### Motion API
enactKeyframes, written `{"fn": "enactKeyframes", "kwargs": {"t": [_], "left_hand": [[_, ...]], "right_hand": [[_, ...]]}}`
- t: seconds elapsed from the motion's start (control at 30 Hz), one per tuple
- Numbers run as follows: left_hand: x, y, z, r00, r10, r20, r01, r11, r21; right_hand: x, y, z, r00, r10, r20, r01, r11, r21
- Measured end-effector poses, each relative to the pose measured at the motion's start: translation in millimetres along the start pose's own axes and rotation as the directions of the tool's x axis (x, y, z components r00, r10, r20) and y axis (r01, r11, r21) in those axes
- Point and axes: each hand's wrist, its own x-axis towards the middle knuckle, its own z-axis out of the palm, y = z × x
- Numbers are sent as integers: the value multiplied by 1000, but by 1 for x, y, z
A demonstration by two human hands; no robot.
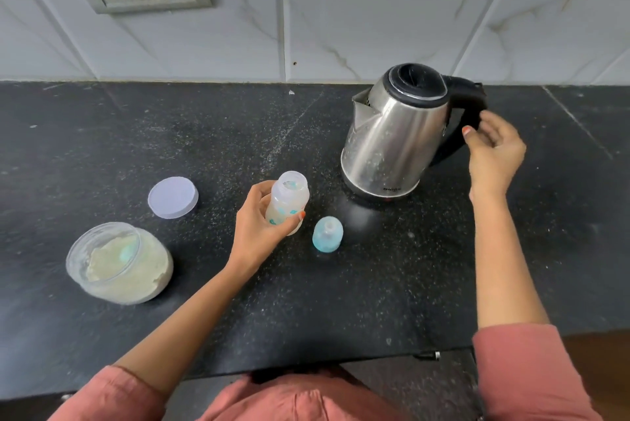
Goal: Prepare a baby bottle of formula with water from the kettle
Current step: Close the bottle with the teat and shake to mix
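Formula jar [119, 263]: far left on the counter [102, 134]. It is open, with pale powder inside and a teal item part-buried in it, likely a scoop. Nothing touches it.
Jar lid [173, 197]: lies flat behind the jar and to its right, apart from both the jar and the bottle.
Left hand [259, 226]: gripping the lower body of the baby bottle [288, 202], thumb on the near side and fingers wrapped behind.
Baby bottle: centre of the counter, mouth uncovered. The long axis is near upright and the neck leans slightly away from me. It is translucent with teal print and has a pale layer low inside, which I judge to be powder. The hand hides the base, so I cannot tell whether it rests on the counter.
Teat collar [327, 234]: stands just right of the bottle, not touching it. The ring is blue and the teat clear.
Kettle [395, 134]: behind and to the right of the bottle, well apart from it. The body is steel and the black lid is down. The spout faces left, towards the bottle's side of the counter.
Kettle handle [467, 113]: on the kettle's right, away from the bottle.
Right hand [494, 151]: at the handle, thumb on its face and fingers curved at its outer edge. I cannot tell whether the grip has closed.
Governing relation: the right hand is the nearer to the kettle. I judge the spout must travel left and forward to reach the open mouth.
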Motion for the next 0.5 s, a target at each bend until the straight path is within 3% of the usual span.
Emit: {"fn": "enactKeyframes", "kwargs": {"t": [0.1,0.27,0.5], "left_hand": [[-13,-6,-7,999,-17,29,17,1000,-2],[-32,-15,-20,998,-16,59,16,1000,-2],[-46,-25,-35,994,-12,108,16,999,-39]], "right_hand": [[-42,-1,8,999,2,45,-2,1000,-14],[-117,3,34,957,34,288,-23,999,-42],[-178,17,64,820,114,561,101,935,-339]]}}
